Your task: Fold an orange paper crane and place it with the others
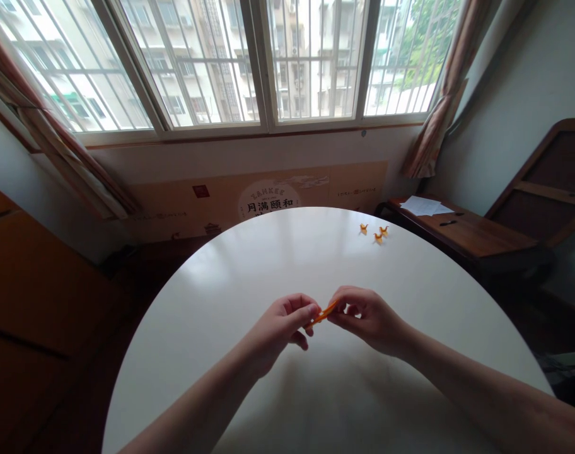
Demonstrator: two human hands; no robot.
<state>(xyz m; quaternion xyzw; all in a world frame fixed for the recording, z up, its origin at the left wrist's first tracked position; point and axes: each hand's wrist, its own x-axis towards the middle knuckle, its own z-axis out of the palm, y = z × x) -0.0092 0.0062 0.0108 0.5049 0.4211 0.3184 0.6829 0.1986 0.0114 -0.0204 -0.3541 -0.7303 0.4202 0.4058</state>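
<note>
A narrow folded piece of orange paper (322, 314) is held above the white round table (249, 265), tilted up toward the right. My left hand (292, 318) pinches its lower left end between thumb and index finger, the other fingers curling loosely below. At its upper right end, my right hand (365, 318) grips the paper with thumb and fingers pressed together. Parts of the paper are covered by the fingertips. Three small folded orange paper figures (378, 238), shaped like birds, stand close together near the table's far right edge.
Beyond the table on the right is a wooden chair (500, 233) with white sheets of paper (424, 205) and a small dark object on its seat. A printed cardboard panel (174, 195) leans below the barred window (311, 63). An orange-brown cabinet (32, 302) stands at left.
</note>
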